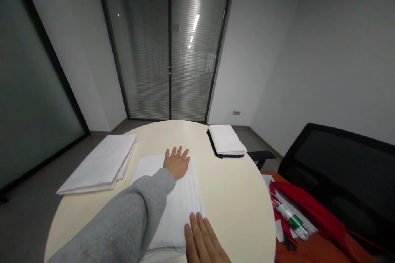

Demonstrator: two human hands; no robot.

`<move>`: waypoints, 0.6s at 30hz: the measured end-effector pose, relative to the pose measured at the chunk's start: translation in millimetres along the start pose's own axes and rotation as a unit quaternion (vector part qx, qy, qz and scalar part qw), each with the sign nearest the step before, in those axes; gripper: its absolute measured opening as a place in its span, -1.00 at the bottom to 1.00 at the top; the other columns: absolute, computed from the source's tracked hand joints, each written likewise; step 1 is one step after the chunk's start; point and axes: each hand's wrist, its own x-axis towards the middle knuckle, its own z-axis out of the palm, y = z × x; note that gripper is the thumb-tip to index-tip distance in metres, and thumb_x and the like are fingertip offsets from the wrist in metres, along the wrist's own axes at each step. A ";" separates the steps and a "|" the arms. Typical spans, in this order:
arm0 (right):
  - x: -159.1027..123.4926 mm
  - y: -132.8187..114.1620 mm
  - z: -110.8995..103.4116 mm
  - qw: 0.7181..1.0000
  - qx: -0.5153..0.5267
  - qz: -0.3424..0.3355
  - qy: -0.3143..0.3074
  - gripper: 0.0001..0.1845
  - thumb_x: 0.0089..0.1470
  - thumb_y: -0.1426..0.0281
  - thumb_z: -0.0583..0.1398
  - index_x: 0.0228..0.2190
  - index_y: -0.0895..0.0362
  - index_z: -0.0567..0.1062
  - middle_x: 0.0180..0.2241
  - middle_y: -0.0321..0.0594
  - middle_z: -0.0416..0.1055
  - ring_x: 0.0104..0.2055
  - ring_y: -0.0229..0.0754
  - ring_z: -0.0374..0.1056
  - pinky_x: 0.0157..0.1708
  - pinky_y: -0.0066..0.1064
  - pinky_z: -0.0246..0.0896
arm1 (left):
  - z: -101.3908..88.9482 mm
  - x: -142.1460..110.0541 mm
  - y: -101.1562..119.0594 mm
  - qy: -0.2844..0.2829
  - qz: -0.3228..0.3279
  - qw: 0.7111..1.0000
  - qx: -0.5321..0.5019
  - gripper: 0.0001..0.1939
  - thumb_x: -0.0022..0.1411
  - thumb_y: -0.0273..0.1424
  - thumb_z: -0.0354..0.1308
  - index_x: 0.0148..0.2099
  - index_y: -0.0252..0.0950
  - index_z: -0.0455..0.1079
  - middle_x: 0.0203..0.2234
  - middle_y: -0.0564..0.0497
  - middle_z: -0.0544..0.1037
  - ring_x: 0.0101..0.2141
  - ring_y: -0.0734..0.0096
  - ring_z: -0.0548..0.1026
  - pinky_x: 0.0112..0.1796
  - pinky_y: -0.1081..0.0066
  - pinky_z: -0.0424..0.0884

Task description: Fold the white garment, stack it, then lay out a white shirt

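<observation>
I take 12 o'clock as straight away from the wearer, with the white cloth (183, 209) at the dial's centre; it lies folded on the cream table (243, 209). The left hand (177, 166) is open, palm down, its spread fingertips reaching past the far edge near 12. The right hand (205, 242) is open too, fingers together, at the near right edge around 5; I can't tell whether it presses or hovers just above. I see neither gripping anything.

The step looks like smoothing. I'd use the left palm as an anchor and run the right hand lightly along the edge, pushing the faint ripples outward. The layers near 6 look uneven, so I'd square those before pressing hard. The grey sleeve (123, 218) hides the edge toward 8; I'd raise that forearm so it doesn't drag the fabric.

My easiest room to swing is toward 3, across the tabletop to its curved rim. At 10 a folded white pile (101, 160) seems to poke past the rim, so I'd keep the left elbow off it. Between 1 and 2, a white stack (226, 139) lies on a dark layer (230, 156), close to the rim. Beyond 3 stands a chair (339, 160) bearing a red bag-like thing (311, 203).
</observation>
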 end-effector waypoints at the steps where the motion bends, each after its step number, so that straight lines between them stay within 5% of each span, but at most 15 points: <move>1: -2.7 -1.3 -0.4 1.000 -0.004 0.000 0.019 -0.52 0.33 0.43 0.18 0.22 0.28 0.41 0.14 0.16 0.48 0.19 0.13 0.45 0.20 -0.10 0.40 | -3.2 0.3 1.5 0.017 0.031 0.999 -0.001 -0.42 0.52 -0.16 -0.20 0.46 -0.17 0.20 0.44 -0.18 0.18 0.40 -0.15 0.12 0.32 -0.28 -0.09; 4: -6.0 -7.9 0.9 0.998 -0.005 0.016 0.055 -0.53 0.31 0.36 0.25 0.20 0.24 0.45 0.10 0.13 0.52 0.17 0.14 0.47 0.23 -0.05 0.38 | -9.1 3.6 4.2 0.037 0.194 0.980 -0.018 -0.43 0.54 -0.06 -0.23 0.43 -0.06 0.23 0.46 -0.01 0.15 0.44 0.08 0.04 0.39 -0.10 -0.20; 6: -6.0 -16.0 5.0 0.996 -0.007 0.043 0.072 -0.53 0.29 0.36 0.28 0.18 0.21 0.47 0.07 0.11 0.55 0.16 0.15 0.48 0.21 -0.03 0.40 | -7.6 10.7 3.3 -0.005 0.239 0.971 -0.032 -0.42 0.54 -0.03 -0.28 0.44 0.00 0.20 0.46 0.05 0.15 0.44 0.13 0.06 0.39 -0.08 -0.18; 12: -7.0 -36.4 18.1 0.990 -0.002 0.123 0.068 -0.53 0.24 0.39 0.31 0.16 0.16 0.47 0.05 0.07 0.57 0.11 0.19 0.51 0.14 -0.03 0.47 | 0.6 43.1 1.8 -0.092 0.143 0.985 -0.027 -0.41 0.54 -0.07 -0.34 0.48 0.02 0.12 0.46 0.03 0.14 0.43 -0.02 0.07 0.35 -0.25 -0.17; 15: -11.0 -23.4 12.4 0.995 -0.005 0.081 0.066 -0.55 0.26 0.38 0.27 0.17 0.12 0.45 0.06 0.02 0.57 0.08 0.13 0.54 0.08 -0.12 0.52 | -11.6 45.4 -2.8 -0.052 0.111 0.992 -0.004 -0.40 0.53 -0.10 -0.28 0.49 -0.08 0.13 0.47 -0.03 0.13 0.43 -0.05 0.05 0.36 -0.24 -0.24; 18: -4.7 7.5 -15.4 0.996 0.082 0.025 -0.022 -0.58 0.30 0.38 0.23 0.17 0.09 0.45 0.11 0.00 0.53 0.08 0.09 0.54 0.06 -0.22 0.49 | -35.1 33.2 -28.8 -0.024 0.085 0.996 -0.008 -0.38 0.51 -0.09 -0.24 0.48 -0.13 0.14 0.45 -0.05 0.17 0.40 -0.02 0.13 0.36 -0.17 -0.12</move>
